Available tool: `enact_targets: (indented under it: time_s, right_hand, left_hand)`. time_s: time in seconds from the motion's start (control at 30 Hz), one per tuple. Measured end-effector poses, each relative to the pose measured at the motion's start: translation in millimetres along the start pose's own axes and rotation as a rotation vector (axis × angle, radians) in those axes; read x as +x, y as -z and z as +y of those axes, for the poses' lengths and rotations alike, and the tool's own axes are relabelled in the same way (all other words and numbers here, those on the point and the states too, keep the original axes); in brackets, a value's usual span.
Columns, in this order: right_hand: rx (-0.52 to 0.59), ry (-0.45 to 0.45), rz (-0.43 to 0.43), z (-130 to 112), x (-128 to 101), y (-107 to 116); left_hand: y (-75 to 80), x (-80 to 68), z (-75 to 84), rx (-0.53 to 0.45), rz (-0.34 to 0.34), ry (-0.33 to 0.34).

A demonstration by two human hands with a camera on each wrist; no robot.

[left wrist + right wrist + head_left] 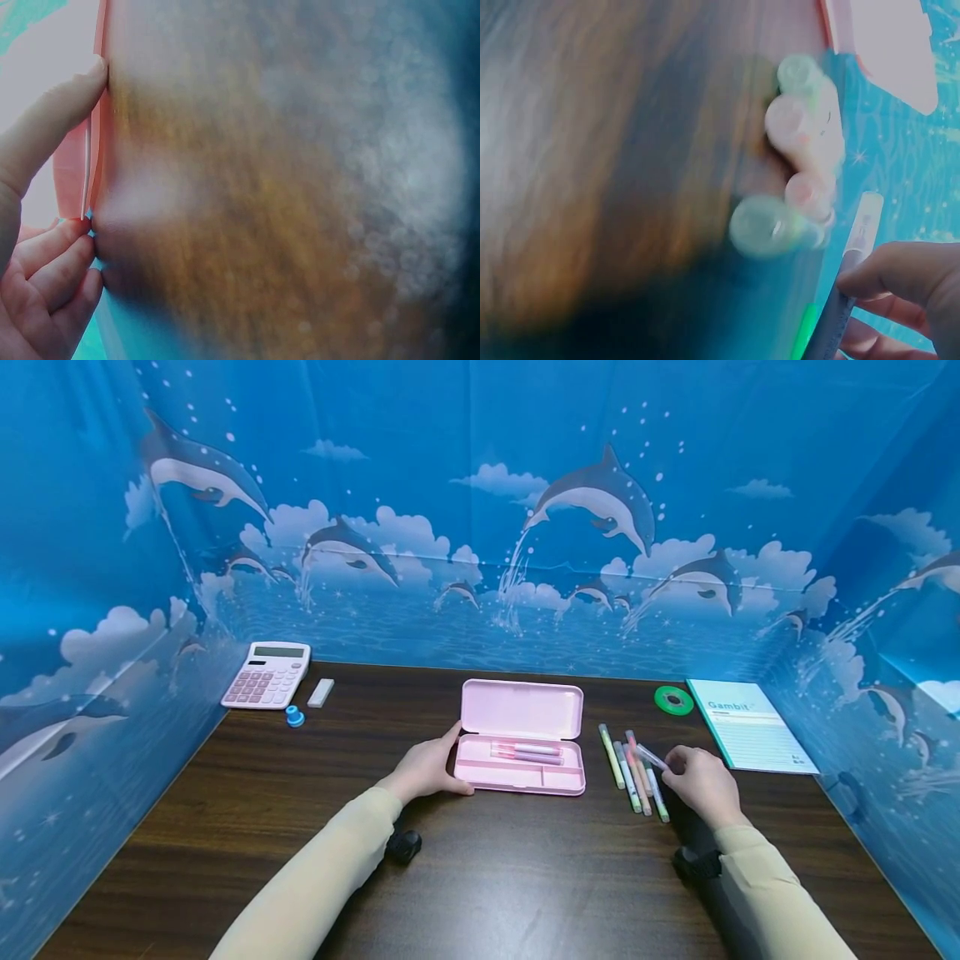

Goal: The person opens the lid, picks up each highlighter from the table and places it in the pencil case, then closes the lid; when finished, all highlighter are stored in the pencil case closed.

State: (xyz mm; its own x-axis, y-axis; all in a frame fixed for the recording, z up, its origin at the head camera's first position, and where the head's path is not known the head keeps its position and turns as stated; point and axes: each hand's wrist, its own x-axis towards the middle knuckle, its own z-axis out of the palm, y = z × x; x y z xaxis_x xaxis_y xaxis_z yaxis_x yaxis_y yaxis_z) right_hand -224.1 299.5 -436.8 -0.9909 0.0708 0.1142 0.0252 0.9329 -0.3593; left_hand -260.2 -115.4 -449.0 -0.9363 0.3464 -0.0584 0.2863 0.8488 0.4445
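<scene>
L hand (429, 768) rests against the left end of the open pink pencil case (521, 752), thumb on the far corner, fingers (52, 259) curled loosely at the near corner; it's bracing the case, not wrapped round it. Case sits mid-worktop (225, 827), lid tipped back, w/ two pink/purple pens (527, 751) lying in the tray. R hand (701, 783) pinches a clear-capped pen (651, 757) between thumb and fingertips, lifted at an angle just above the row of pastel highlighters (628, 771). The highlighters lie side by side on the worktop right of the case, near but not touching it. R wrist view is blurred but shows the cap ends of the highlighters (799, 165) and the held pen (859, 236) gripped near its body. Far left: pink calculator (266, 674), white eraser (321, 692), small blue sharpener-like item (295, 717), can't tell exactly what. Far right: green tape roll (673, 700) beside a teal notebook (750, 727). Dolphin-print backdrop (480, 510) on three sides. L wrist view is mostly blur, shows just the thumb and the case edge (94, 150).
</scene>
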Motion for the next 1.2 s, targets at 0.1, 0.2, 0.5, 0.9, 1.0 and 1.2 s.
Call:
enact_targets:
  time_s: [0.1, 0.2, 0.5, 0.9, 1.0, 1.2]
  right_hand:
    - [-0.006, 0.026, 0.015, -7.2, 1.1, -0.5]
    - [-0.01, 0.041, 0.015, -14.1, 2.4, -0.8]
    - [0.017, 0.101, -0.011, -41.5, 7.1, -8.3]
    - [0.066, 0.215, -0.014, -74.4, 15.7, -20.6]
    - [0.077, 0.254, -0.011, -80.4, 16.9, -24.4]
    - [0.069, 0.303, -0.016, -98.4, 20.3, -31.3]
  left_hand:
    - [0.4, 0.1, 0.0, 0.003, 0.003, 0.001]
    - [-0.3, 0.0, 0.3, 0.006, -0.001, -0.004]
    - [0.4, -1.3, 1.1, -0.005, -0.003, 0.002]
    - [0.5, -1.8, 1.2, 0.008, 0.0, 0.012]
    - [-0.7, -1.0, 1.1, 0.01, 0.001, 0.006]
    - [-0.3, -1.0, 0.5, 0.016, 0.002, 0.003]
